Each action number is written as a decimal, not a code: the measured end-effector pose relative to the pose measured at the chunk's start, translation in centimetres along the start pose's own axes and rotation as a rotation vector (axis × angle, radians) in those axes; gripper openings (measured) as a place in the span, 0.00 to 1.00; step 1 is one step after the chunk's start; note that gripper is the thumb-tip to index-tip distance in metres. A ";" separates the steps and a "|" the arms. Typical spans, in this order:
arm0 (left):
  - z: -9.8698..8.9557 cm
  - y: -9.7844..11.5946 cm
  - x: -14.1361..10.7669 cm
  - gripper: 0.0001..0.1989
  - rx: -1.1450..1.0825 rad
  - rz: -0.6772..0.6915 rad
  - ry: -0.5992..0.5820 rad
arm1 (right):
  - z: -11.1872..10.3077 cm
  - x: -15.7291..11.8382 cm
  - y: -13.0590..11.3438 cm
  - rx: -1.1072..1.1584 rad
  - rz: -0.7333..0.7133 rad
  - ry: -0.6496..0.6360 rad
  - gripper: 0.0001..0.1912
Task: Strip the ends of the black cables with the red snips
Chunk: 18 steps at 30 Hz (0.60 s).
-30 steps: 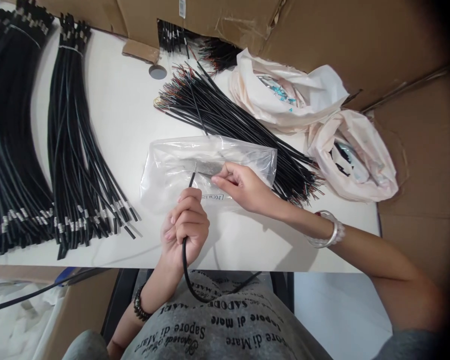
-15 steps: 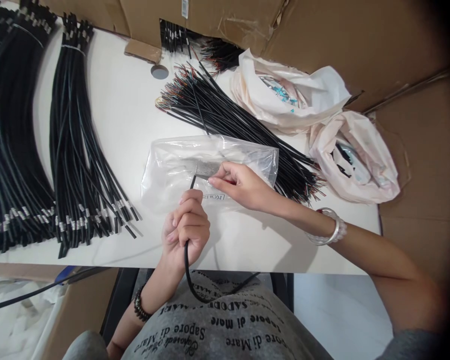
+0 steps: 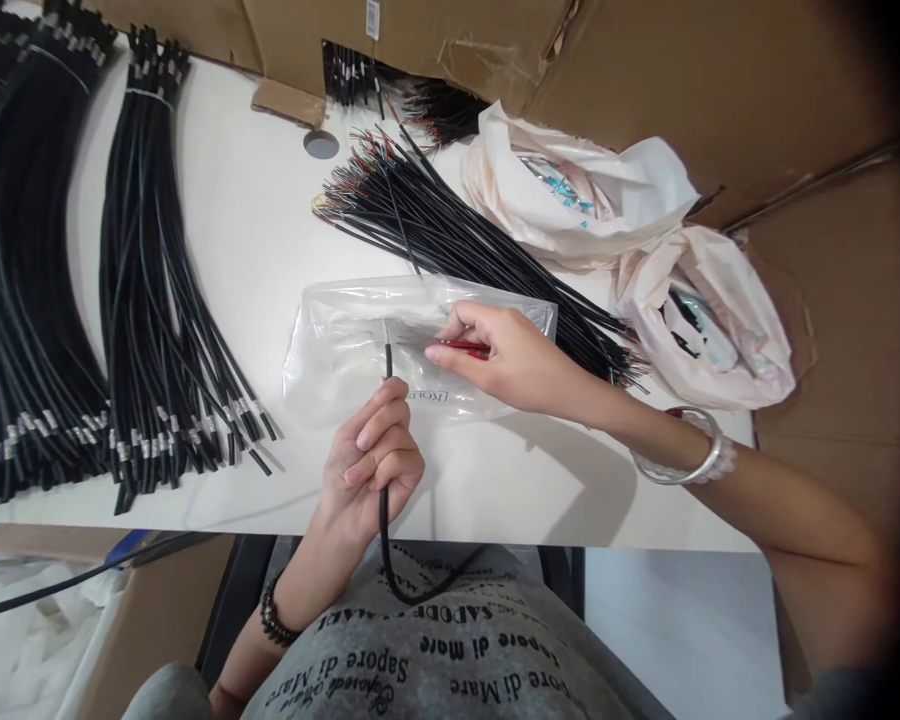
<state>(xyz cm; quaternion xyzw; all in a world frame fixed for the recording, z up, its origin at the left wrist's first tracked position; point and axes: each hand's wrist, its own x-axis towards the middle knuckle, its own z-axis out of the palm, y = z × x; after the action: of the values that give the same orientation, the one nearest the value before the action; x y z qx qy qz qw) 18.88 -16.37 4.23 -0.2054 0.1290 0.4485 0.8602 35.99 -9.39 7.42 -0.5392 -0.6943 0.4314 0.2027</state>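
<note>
My left hand point(image 3: 379, 450) is closed around a black cable point(image 3: 385, 520), whose upper end stands upright above the fist. A pale stripped tip point(image 3: 388, 332) shows at that end, while the rest loops down over the lap. To the right, my right hand point(image 3: 499, 355) is closed on a small red-handled knife point(image 3: 466, 347), its blade mostly blurred against the plastic. The knife is apart from the cable. Behind both hands lies a clear plastic bag point(image 3: 322, 350) with printed lettering, on the white table point(image 3: 247, 260).
Black cables with coloured wire ends point(image 3: 465, 240) lie in a pile behind the bag. Bundled cables point(image 3: 146, 250) fill the left. Two pale bags point(image 3: 667, 185) with small parts stand at the right, by cardboard walls point(image 3: 645, 80). An open box point(image 3: 172, 610) sits below the table's left edge.
My right hand has moved right with the knife, away from the cable end. The pale tip of the cable now shows more clearly. My left hand has shifted slightly right.
</note>
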 end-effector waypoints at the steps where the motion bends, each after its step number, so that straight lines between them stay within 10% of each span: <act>1: -0.1 0.0 -0.1 0.15 0.008 -0.011 0.001 | -0.1 0.0 -0.2 -0.032 -0.008 -0.008 0.10; 18: -0.1 0.3 -0.3 0.20 0.030 -0.081 -0.011 | -0.7 0.8 -0.9 -0.083 -0.013 -0.050 0.11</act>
<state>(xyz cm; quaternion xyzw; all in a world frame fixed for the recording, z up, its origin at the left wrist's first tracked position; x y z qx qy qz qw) 18.45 -16.46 4.21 -0.1953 0.1226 0.4126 0.8812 35.73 -8.39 8.41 -0.5317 -0.7199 0.4142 0.1658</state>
